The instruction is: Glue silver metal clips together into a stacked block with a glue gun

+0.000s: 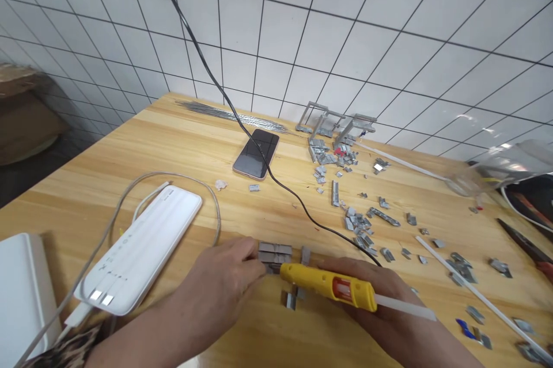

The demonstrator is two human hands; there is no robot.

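Observation:
My right hand [384, 293] is wrapped round a yellow hot glue gun [319, 283], with a translucent glue stick [406, 307] sticking out of its back end. The gun's front end points left, close to a small stack of grey metal pieces [275, 250]. At the left end of that stack, the fingers of my left hand [228, 276] are closed and pressed on it; the fingertips are partly hidden. One loose grey piece [305, 255] stands just right of the stack. Below the gun lies another small metal piece [291, 300].
A black cord [311, 215] hangs across a phone [256, 154] and runs to my right hand. White power bank [142, 247] with cables lies left. Thin metal rods [233, 116] and grey frames [324, 123] lie near the tiled wall. Scattered metal bits [356, 221] and pliers [525, 247] are right.

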